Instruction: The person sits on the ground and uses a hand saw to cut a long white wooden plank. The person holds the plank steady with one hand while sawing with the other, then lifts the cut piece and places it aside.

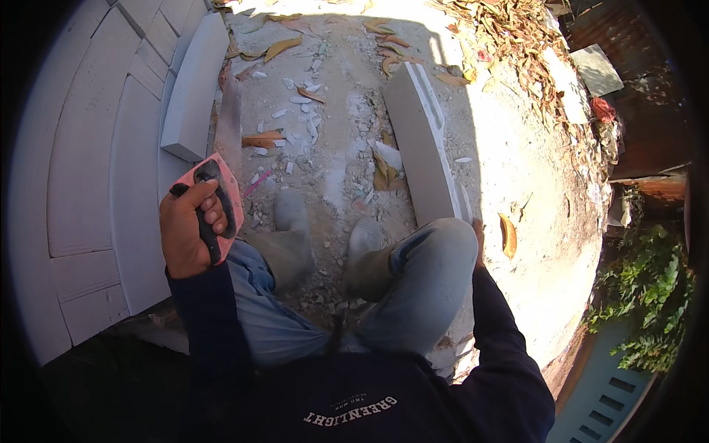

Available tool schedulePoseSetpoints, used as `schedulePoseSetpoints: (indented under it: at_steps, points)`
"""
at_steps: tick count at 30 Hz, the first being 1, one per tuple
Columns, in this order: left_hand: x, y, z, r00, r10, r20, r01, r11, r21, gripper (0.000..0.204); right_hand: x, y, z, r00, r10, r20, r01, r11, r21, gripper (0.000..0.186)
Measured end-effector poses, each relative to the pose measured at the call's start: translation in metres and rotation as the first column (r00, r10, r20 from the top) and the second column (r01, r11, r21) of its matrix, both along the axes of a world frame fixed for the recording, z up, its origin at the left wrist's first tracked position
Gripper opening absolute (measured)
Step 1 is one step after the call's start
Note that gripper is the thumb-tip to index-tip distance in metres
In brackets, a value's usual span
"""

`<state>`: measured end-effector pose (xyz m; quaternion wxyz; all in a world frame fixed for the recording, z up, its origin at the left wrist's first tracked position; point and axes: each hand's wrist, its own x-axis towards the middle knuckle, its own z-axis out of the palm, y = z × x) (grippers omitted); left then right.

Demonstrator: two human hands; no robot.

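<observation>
My left hand [193,221] is closed round the red-and-black handle [230,188] of a handsaw. The saw's blade [228,122] points away from me, beside a white block [196,92] at the left wall. On the right, a long white block [421,144] stands on its narrow side, its right edge broken and uneven. My right hand [479,242] is at this block's near end, just past my right knee. The knee hides most of that hand, so its fingers and any grip cannot be made out.
A wall of white blocks [88,184] rises along my left. White chips [310,125], dry leaves [282,49] and a thin pink stick [257,182] lie on the dusty ground between my boots and beyond. Leaf litter [517,59] and green plants [642,295] border the right side.
</observation>
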<state>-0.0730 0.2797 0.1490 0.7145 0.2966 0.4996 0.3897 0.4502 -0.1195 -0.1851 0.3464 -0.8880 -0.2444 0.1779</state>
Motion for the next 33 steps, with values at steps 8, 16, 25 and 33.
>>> schedulePoseSetpoints:
  at_steps: [8,16,25,33]
  points:
    - [0.007,-0.002,0.007,0.99,-0.101,-0.102,0.101,0.995,-0.009,0.026,-0.037,0.019,0.095,0.956,0.148,0.253,-0.097,0.974,-0.203,0.08]
    - [0.013,-0.005,0.002,0.985,-0.142,-0.103,0.142,0.99,-0.005,0.026,-0.011,0.007,0.086,0.924,0.247,0.291,-0.141,0.929,-0.342,0.079]
    - [0.015,-0.006,-0.006,0.972,-0.205,-0.113,0.206,0.979,0.0,0.024,-0.123,0.018,0.044,0.972,-0.127,0.196,0.154,0.98,-0.129,0.086]
    - [0.035,-0.024,0.002,0.924,-0.245,-0.295,0.286,0.952,0.106,0.012,-0.096,-0.008,0.018,0.985,-0.026,0.17,0.054,0.986,-0.161,0.093]
